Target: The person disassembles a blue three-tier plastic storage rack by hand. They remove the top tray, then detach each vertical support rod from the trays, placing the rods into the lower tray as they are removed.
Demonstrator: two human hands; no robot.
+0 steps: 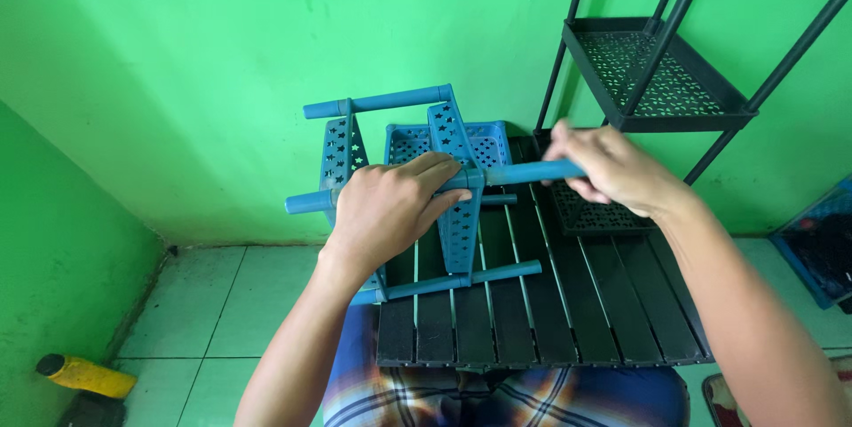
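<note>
Fingers of your left hand (390,205) clamp the blue rack (417,187); your right hand (612,170) grips its tube (532,172), seating it squarely.

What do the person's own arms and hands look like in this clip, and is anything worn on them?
Both forearms are bare up to the frame edge, with no sleeves showing. The left hand and right hand have no gloves, and no rings, watch or bracelet can be seen. Fingernails look short and unpainted. No marks or bandages are visible.

The left hand (390,205) hides part of the blue perforated plastic rack (448,178); the blue plastic crate (821,241) is cut off at the frame's right edge.
</note>
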